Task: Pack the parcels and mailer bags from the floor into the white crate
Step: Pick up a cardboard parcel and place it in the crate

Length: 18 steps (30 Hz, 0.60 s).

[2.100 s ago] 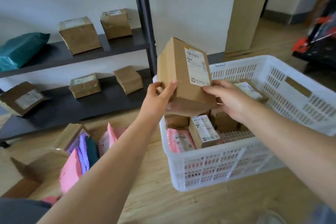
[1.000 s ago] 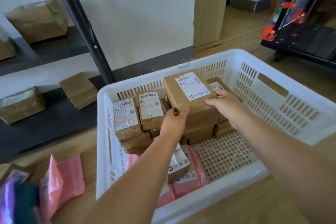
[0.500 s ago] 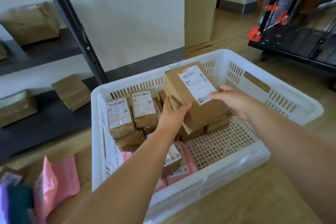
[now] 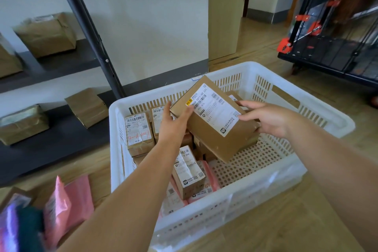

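Your left hand and right hand grip a tilted box by its ends over the crate.

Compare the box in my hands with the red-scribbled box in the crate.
The held box is larger, tilted, gripped between left hand and right hand; the red-marked box is smaller, untouched, resting in the white crate. Both are brown cardboard with white labels.
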{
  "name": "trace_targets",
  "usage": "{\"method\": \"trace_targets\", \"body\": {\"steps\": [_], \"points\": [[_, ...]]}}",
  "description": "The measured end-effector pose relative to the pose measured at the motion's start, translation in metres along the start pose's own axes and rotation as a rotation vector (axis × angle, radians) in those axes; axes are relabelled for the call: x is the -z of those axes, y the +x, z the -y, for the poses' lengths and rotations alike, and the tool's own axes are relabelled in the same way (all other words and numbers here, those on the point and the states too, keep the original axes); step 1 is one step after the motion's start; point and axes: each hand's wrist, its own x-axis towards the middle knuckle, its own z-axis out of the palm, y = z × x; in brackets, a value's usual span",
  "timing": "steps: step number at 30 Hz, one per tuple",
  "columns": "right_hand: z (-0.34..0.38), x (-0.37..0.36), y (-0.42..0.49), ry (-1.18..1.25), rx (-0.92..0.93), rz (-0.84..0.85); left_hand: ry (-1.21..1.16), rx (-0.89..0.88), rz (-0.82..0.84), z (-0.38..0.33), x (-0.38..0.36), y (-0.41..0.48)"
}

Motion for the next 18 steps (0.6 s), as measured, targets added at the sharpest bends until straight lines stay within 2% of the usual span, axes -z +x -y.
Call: {"method": "trace_targets", "body": {"steps": [6, 9, 14, 18], "points": [[-0.001, 0.001, -0.003, 0.101, 0.021, -0.225, -0.036, 0.063, 0.028, 0.006, 0.002, -0.006], [-0.006, -0.001, -0.006, 0.086, 0.006, -0.310, -0.083, 0.167, 0.060, 0.015, -0.005, -0.009], [-0.007, 0.005, -0.010, -0.023, 0.021, -0.494, 0.076, 0.312, 0.238, 0.028, -0.011, -0.017], [-0.005, 0.016, -0.007, -0.162, 0.027, -0.507, 0.236, 0.373, 0.389, 0.041, -0.018, -0.017]]}}
